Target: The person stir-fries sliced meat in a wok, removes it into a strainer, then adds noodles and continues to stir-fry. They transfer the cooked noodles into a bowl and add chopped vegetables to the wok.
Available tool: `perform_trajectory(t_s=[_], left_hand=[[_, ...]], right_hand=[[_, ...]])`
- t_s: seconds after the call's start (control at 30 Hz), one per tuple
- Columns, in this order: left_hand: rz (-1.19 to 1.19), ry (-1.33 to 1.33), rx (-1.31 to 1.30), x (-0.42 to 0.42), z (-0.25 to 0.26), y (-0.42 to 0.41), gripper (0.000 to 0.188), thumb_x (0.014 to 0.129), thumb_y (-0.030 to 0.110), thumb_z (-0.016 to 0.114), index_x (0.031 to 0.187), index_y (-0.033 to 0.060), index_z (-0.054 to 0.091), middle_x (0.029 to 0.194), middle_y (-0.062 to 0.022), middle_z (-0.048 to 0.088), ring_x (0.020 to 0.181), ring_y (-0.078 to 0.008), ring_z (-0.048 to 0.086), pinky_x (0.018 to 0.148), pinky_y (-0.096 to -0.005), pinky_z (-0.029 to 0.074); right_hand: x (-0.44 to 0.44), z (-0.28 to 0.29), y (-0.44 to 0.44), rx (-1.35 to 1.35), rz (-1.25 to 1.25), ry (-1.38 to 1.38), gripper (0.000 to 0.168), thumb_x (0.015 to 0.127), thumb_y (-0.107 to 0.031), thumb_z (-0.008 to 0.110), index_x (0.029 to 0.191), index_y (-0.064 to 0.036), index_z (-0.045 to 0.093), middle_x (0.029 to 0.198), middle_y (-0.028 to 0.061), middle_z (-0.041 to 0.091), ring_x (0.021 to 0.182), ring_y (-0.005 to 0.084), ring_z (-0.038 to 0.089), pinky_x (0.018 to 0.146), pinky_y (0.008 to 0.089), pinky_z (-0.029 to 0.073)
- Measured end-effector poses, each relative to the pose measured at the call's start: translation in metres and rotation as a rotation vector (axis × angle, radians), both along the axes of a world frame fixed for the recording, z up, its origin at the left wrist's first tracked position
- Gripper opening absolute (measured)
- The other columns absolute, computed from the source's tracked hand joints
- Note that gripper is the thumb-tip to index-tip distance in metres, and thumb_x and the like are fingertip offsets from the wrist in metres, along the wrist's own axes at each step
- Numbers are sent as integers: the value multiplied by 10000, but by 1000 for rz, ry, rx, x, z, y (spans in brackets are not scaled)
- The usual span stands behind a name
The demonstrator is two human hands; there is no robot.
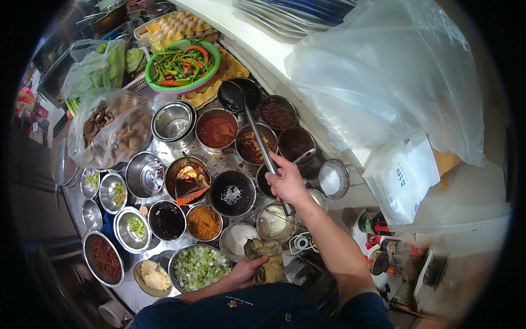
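Observation:
My right hand (285,179) grips the metal handle of a long ladle (257,133). The ladle's dark bowl rests in or just over a black pot (251,93) at the back of the counter. Close to my body, my left hand (248,271) holds a stained, folded cloth (269,263). Beneath the ladle's handle stands a pot of red chilli oil (248,150) with yellow bits. A pot of red paste (216,130) is to its left. Nearest my left hand are a bowl of chopped green-and-white vegetable (200,267) and a bowl of white granules (236,238).
Metal bowls of seasonings crowd the counter, among them orange-brown powder (204,223) and dark sauce (166,220). A green basin of chillies (183,66), egg trays (176,26) and bagged mushrooms (119,127) stand farther back. A large plastic bag (386,78) hangs over the shelf at right.

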State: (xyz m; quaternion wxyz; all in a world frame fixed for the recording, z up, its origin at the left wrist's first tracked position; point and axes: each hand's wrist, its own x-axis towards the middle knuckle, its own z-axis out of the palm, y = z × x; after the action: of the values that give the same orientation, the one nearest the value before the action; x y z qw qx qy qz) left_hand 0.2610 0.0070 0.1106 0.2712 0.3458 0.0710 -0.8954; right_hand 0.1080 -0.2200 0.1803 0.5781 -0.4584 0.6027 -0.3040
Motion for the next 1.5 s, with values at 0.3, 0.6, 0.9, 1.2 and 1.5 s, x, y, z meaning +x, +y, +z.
perform_trajectory(t_s=[0.3,0.6,0.9,1.2,1.5], left_hand=[[-38,-22,28,2,4,0,373,1038,130,628,1376,-14,560,1289,-172,680,1150,-304,688,991,-465,580],[-80,-68,-12,-8,17,6,354,1044,119,612,1361,-34,568,1263,-172,694,1129,-301,703,951,-463,601],[-181,-99,-43,-25,14,15,337,1043,147,621,1333,-20,585,1224,-170,704,1077,-311,721,933,-476,608],[-542,-221,-283,-98,21,18,408,1038,185,644,1385,9,521,1272,-168,668,1123,-338,695,931,-502,600],[-1160,39,-603,-257,10,105,415,1040,271,650,1307,-39,578,1220,-165,684,1052,-326,715,876,-486,612]], right_hand=[[2,2,8,47,-25,-131,703,973,-2,630,1613,-125,367,725,36,591,479,103,522,385,300,423],[-3,-3,10,90,-70,-373,713,960,-8,622,1615,-96,354,713,50,587,496,124,525,386,313,437],[-65,20,80,238,-263,-1088,639,1041,-51,476,1641,-187,301,849,57,561,520,84,431,419,243,342],[-175,75,468,-222,-771,-1191,751,1009,-53,582,1664,-123,223,817,112,552,483,91,442,409,254,382],[-44,58,698,216,-1747,432,674,935,7,656,1570,-57,438,1073,141,740,730,182,683,700,318,557]])
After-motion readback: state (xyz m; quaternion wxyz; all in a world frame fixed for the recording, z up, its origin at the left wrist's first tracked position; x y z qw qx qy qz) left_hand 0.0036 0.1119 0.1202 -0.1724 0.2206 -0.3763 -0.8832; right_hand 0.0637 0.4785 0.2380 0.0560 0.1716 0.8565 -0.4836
